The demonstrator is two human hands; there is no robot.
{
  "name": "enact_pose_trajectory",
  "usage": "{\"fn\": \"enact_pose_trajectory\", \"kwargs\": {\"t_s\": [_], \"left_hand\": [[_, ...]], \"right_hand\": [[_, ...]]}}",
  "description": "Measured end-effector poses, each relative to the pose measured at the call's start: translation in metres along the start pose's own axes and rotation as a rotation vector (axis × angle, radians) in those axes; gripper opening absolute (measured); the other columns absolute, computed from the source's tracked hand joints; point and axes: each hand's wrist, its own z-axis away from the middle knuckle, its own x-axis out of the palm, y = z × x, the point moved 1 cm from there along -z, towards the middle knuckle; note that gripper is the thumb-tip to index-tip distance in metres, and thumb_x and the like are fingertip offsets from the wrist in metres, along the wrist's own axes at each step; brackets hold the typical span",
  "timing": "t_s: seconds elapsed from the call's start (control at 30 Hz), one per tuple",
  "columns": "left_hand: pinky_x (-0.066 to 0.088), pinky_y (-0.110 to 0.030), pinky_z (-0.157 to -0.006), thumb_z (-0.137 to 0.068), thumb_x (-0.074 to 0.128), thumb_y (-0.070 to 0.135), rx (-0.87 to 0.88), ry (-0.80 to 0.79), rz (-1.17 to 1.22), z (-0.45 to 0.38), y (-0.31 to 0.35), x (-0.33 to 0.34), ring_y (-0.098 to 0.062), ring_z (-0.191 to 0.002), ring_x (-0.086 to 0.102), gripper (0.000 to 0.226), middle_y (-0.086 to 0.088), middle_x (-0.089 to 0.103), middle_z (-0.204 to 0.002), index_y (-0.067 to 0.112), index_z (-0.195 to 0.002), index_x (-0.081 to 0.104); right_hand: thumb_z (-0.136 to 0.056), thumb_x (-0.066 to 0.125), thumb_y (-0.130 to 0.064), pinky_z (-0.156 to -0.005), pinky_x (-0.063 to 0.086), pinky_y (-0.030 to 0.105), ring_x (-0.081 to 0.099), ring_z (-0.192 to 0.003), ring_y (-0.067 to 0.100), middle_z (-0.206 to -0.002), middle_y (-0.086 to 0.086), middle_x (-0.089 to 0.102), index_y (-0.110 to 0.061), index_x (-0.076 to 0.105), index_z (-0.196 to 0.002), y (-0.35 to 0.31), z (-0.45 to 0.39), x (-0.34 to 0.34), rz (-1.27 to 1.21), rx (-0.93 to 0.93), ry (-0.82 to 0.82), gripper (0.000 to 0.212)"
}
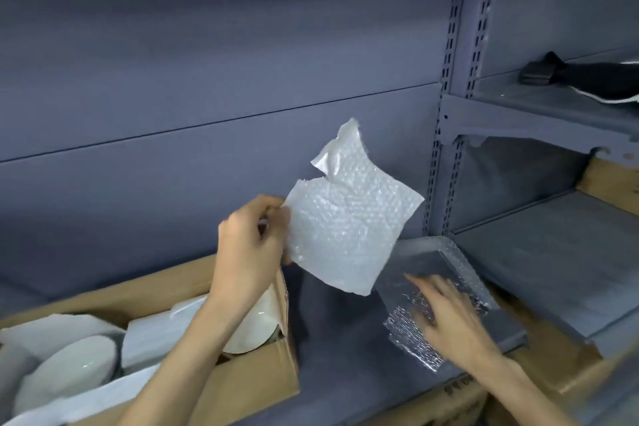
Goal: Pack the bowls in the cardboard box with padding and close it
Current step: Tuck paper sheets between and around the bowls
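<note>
An open cardboard box (pixel 262 377) sits on the shelf at the lower left. White bowls stand on edge inside it, one at the left (pixel 69 370) and one at the right end (pixel 256 332), with white foam sheets (pixel 152 332) between them. My left hand (pixel 252 245) pinches the left edge of a torn white bubble-wrap sheet (pixel 349 221) and holds it up above the box's right end. My right hand (pixel 453 318) lies flat, fingers spread, on a stack of clear bubble wrap (pixel 432 259) to the right of the box.
The grey metal shelf (pixel 345 356) has a slotted upright (pixel 449 79) on the right. A lower grey shelf board (pixel 553 252) lies beyond it. A black item (pixel 587 79) rests on the upper right shelf. A brown cardboard edge (pixel 608 180) shows at far right.
</note>
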Motion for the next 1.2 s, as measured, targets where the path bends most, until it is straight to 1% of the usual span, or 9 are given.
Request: {"fn": "enact_pose_trajectory", "kwargs": {"t_s": [0.23, 0.37, 0.47, 0.57, 0.67, 0.8, 0.93, 1.03, 1.2], "left_hand": [[0.049, -0.038, -0.055, -0.101, 0.057, 0.01, -0.346, -0.179, 0.28, 0.012, -0.046, -0.051, -0.023, -0.064, 0.055, 0.016, -0.007, 0.066, -0.073, 0.014, -0.102, 0.072], [0.045, -0.029, -0.06, -0.099, 0.06, 0.008, -0.482, -0.314, 0.279, 0.027, -0.07, -0.077, -0.015, -0.074, 0.056, 0.019, -0.01, 0.061, -0.09, 0.018, -0.114, 0.067], [0.039, -0.027, -0.051, -0.098, 0.05, -0.004, -0.471, -0.403, 0.263, 0.037, -0.074, -0.097, -0.017, -0.058, 0.053, 0.024, -0.012, 0.07, -0.089, 0.01, -0.112, 0.064], [0.053, -0.038, -0.07, -0.103, 0.052, 0.022, -0.306, -0.304, -0.045, 0.04, -0.087, -0.119, -0.021, -0.075, 0.062, 0.018, 0.002, 0.073, -0.088, 0.026, -0.098, 0.069], [0.05, -0.027, -0.077, -0.104, 0.043, 0.043, -0.197, -0.114, 0.085, 0.047, -0.083, -0.137, -0.005, -0.071, 0.06, 0.039, 0.015, 0.066, -0.073, 0.03, -0.076, 0.067], [0.053, -0.021, -0.082, -0.099, 0.054, 0.048, -0.018, -0.167, 0.149, 0.056, -0.079, -0.158, -0.013, -0.099, 0.069, 0.031, 0.006, 0.075, -0.104, 0.027, -0.109, 0.073], [0.044, -0.034, -0.06, -0.088, 0.076, 0.038, -0.039, -0.111, -0.02, 0.05, -0.108, -0.159, -0.02, -0.061, 0.05, 0.026, -0.003, 0.057, -0.07, 0.014, -0.086, 0.065], [0.042, -0.043, -0.059, -0.088, 0.077, 0.034, -0.099, -0.101, -0.082, 0.049, -0.137, -0.157, -0.033, -0.063, 0.042, 0.036, -0.012, 0.046, -0.067, 0.008, -0.077, 0.054], [0.031, -0.028, -0.055, -0.085, 0.08, 0.028, -0.206, -0.175, -0.113, 0.062, -0.161, -0.15, -0.012, -0.057, 0.031, 0.048, -0.001, 0.032, -0.06, 0.012, -0.065, 0.039]], "right_hand": [[-0.076, 0.085, -0.032, -0.104, 0.039, 0.012, 0.047, -0.134, 0.005, -0.154, -0.016, 0.034, -0.049, -0.001, -0.157, -0.122, -0.033, -0.057, -0.738, -0.251, 0.319, 0.119], [-0.075, 0.089, -0.016, -0.108, 0.041, 0.024, 0.048, -0.137, 0.015, -0.154, -0.005, 0.04, -0.032, 0.04, -0.149, -0.18, -0.046, -0.074, -0.818, -0.423, 0.214, 0.09], [-0.085, 0.082, -0.029, -0.104, 0.046, 0.043, 0.055, -0.128, 0.016, -0.125, -0.014, 0.066, -0.024, 0.077, -0.105, -0.205, -0.057, -0.066, -0.707, -0.497, 0.217, 0.022], [-0.09, 0.075, -0.027, -0.084, 0.054, 0.037, 0.068, -0.097, 0.011, -0.094, -0.012, 0.074, -0.019, 0.078, -0.093, -0.222, -0.057, -0.058, -0.767, -0.36, 0.108, 0.009], [-0.09, 0.076, -0.026, -0.063, 0.049, 0.036, 0.065, -0.074, 0.026, -0.078, 0.006, 0.071, -0.008, 0.072, -0.083, -0.234, -0.057, -0.053, -0.813, -0.273, -0.039, 0.02], [-0.092, 0.074, -0.031, -0.067, 0.054, 0.043, 0.068, -0.082, 0.035, -0.083, 0.011, 0.073, -0.007, 0.073, -0.09, -0.255, -0.061, -0.047, -0.804, -0.297, -0.155, 0.023], [-0.088, 0.073, -0.038, -0.073, 0.055, 0.047, 0.069, -0.08, 0.028, -0.085, 0.004, 0.074, -0.021, 0.073, -0.089, -0.273, -0.068, -0.041, -0.674, -0.348, -0.323, 0.017], [-0.083, 0.074, -0.029, -0.058, 0.032, 0.036, 0.036, -0.059, 0.013, -0.063, -0.001, 0.044, -0.015, 0.049, -0.071, -0.273, -0.074, -0.032, -0.484, -0.379, -0.372, 0.03], [-0.086, 0.063, -0.027, -0.056, 0.023, 0.033, 0.022, -0.059, 0.01, -0.063, -0.003, 0.028, -0.015, 0.03, -0.071, -0.267, -0.075, -0.024, -0.255, -0.397, -0.376, 0.039]]}}
